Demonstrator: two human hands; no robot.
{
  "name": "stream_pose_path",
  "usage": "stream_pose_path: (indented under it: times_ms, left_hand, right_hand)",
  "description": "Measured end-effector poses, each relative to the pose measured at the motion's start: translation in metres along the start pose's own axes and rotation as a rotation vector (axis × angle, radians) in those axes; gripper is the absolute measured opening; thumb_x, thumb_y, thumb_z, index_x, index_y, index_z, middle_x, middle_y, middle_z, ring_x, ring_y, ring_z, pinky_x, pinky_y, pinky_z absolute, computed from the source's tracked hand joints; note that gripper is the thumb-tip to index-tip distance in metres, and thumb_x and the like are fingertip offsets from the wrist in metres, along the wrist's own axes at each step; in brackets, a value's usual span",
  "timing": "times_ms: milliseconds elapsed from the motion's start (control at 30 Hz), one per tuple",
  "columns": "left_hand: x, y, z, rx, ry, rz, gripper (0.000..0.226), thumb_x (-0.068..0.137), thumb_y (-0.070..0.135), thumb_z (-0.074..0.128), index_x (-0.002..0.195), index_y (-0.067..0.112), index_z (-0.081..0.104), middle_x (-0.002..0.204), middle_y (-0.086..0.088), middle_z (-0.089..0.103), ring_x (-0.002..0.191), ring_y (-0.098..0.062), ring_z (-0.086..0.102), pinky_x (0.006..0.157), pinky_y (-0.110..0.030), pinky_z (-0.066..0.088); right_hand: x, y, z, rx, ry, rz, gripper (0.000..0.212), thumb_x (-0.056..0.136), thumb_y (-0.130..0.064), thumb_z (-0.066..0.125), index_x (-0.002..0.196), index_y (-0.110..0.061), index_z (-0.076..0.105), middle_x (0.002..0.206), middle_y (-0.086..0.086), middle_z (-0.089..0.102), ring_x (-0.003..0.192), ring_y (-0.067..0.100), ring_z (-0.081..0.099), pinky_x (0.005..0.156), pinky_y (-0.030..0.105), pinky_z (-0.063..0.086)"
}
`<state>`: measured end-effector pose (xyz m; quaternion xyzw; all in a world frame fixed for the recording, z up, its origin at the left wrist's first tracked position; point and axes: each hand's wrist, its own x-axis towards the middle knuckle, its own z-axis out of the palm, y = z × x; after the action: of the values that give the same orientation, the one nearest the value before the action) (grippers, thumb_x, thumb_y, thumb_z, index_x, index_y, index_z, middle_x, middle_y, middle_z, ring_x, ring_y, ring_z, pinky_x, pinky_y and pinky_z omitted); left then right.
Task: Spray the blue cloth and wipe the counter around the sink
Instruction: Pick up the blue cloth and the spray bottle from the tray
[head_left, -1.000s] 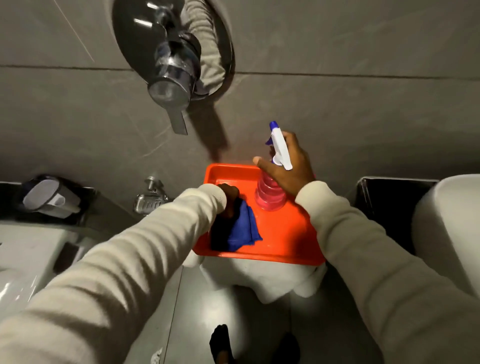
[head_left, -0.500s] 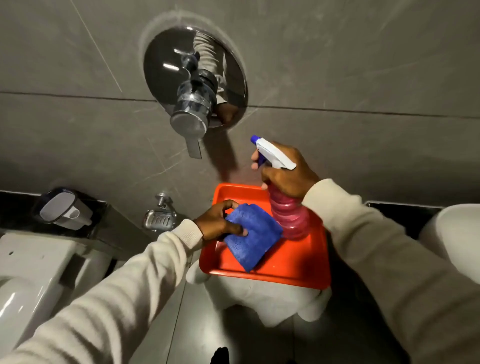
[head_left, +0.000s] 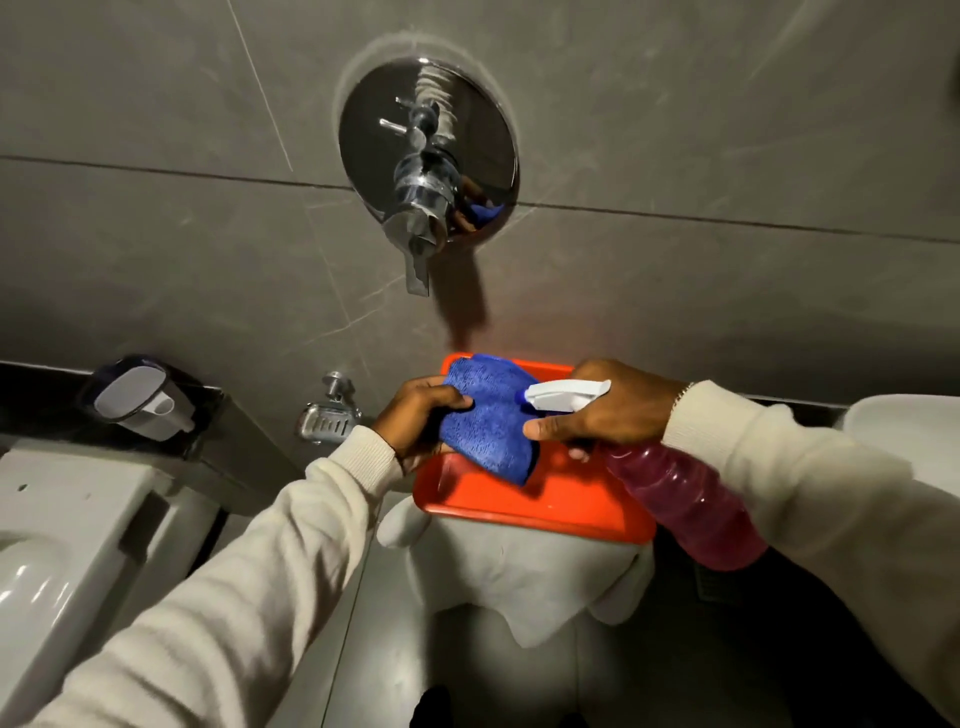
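Note:
My left hand (head_left: 418, 418) grips the folded blue cloth (head_left: 491, 421) and holds it raised above the orange tray (head_left: 545, 501). My right hand (head_left: 608, 410) is closed around the neck of the spray bottle (head_left: 680, 501), which has pink liquid and a white trigger head (head_left: 566, 395). The bottle lies tilted, its nozzle pointing left and almost touching the cloth. The tray rests on a stand draped in white cloth (head_left: 519, 577).
A chrome mixer valve with a lever (head_left: 426, 171) juts from the grey tiled wall above the tray. A chrome soap dish (head_left: 327, 421) and a white holder (head_left: 140, 402) sit at the left wall. A white toilet (head_left: 62, 530) stands left; a white fixture (head_left: 898, 421) at right.
Both hands have lifted off the tray. The cloth has come up with my left hand, and the bottle has tipped over so that its nozzle faces the cloth.

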<state>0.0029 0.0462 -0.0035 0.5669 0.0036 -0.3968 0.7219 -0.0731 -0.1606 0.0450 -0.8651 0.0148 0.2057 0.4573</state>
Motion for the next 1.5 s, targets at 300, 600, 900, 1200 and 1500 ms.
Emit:
stream_pose_path:
  times_ms: [300,600,900,1200,1500]
  left_hand:
    - [-0.023,0.002,0.004,0.02,-0.006,0.049,0.032,0.083,0.0,0.047,0.112,0.001,0.059,0.093,-0.015,0.064,0.073,-0.021,0.064,0.059,-0.025,0.055]
    - [-0.035,0.003,0.005,0.084,0.051,0.058,0.041,0.083,0.002,0.048,0.123,-0.006,0.053,0.108,-0.022,0.055,0.084,-0.028,0.056,0.068,-0.031,0.045]
    - [-0.038,0.006,0.009,0.098,0.035,0.07,0.029,0.083,0.004,0.05,0.111,0.004,0.058,0.095,-0.017,0.062,0.072,-0.021,0.063,0.059,-0.026,0.053]
    - [-0.034,0.009,0.009,0.082,0.013,0.073,0.04,0.084,0.003,0.049,0.123,-0.005,0.053,0.102,-0.018,0.061,0.081,-0.025,0.062,0.064,-0.028,0.054]
    - [-0.027,0.01,0.005,0.054,0.051,0.069,0.037,0.084,0.001,0.046,0.12,-0.002,0.055,0.098,-0.017,0.057,0.076,-0.023,0.058,0.057,-0.023,0.05]
  right_hand:
    - [-0.013,0.007,0.023,-0.43,0.167,-0.122,0.048,0.077,-0.067,0.059,0.064,-0.021,0.051,0.048,0.004,0.048,0.046,0.01,0.044,0.053,0.033,0.038]
    - [-0.025,0.001,0.026,-0.454,0.216,-0.138,0.056,0.073,-0.066,0.069,0.061,-0.016,0.048,0.045,-0.006,0.048,0.046,0.01,0.042,0.049,0.024,0.034]
    - [-0.035,-0.008,0.024,-0.374,0.229,-0.064,0.062,0.069,-0.06,0.077,0.05,-0.012,0.043,0.047,-0.003,0.043,0.048,0.015,0.04,0.056,0.032,0.038]
    - [-0.036,-0.009,0.018,-0.298,0.197,-0.049,0.057,0.07,-0.054,0.08,0.065,-0.001,0.058,0.057,0.006,0.065,0.051,0.018,0.06,0.063,0.034,0.049]
    - [-0.039,0.003,-0.009,-0.168,0.473,-0.242,0.035,0.076,-0.046,0.076,0.073,-0.014,0.062,0.061,0.008,0.069,0.054,0.013,0.063,0.061,0.032,0.05]
